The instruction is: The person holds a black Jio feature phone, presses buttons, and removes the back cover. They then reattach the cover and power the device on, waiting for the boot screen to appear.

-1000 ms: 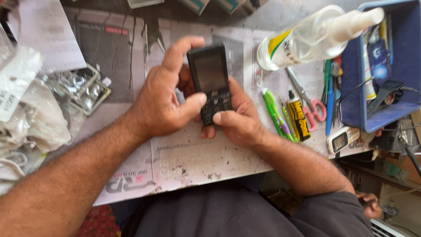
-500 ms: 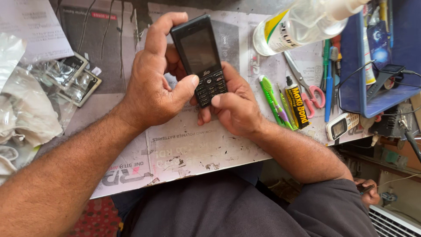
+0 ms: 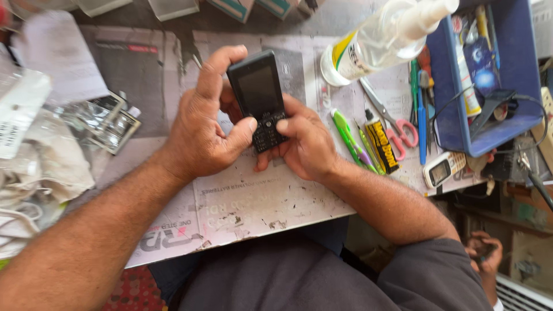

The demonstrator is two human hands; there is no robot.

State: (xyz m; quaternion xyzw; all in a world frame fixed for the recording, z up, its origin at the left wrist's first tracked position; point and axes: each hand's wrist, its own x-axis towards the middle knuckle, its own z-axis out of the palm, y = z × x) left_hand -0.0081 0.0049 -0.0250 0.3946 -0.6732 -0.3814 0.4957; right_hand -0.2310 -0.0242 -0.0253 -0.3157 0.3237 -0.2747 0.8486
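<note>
Holding a black keypad phone (image 3: 259, 99) above the bench (image 3: 247, 196): our left hand (image 3: 201, 135) fingers wrap it, right hand (image 3: 305, 144) fingers cradle beneath; thumbs should press keys squarely.

Your table (image 3: 259, 201) is covered with worn printed paper sheets (image 3: 144, 69). On it, to your right, lie a green marker (image 3: 344, 133), a yellow-and-black glue tube (image 3: 381, 143), red-handled scissors (image 3: 391, 122), a toppled clear spray bottle (image 3: 380, 40), a small white phone (image 3: 442, 169) and a blue tray (image 3: 518, 63) of tools. To your left sit crumpled plastic bags (image 3: 34, 155) and foil blister packs (image 3: 109, 121).
</note>
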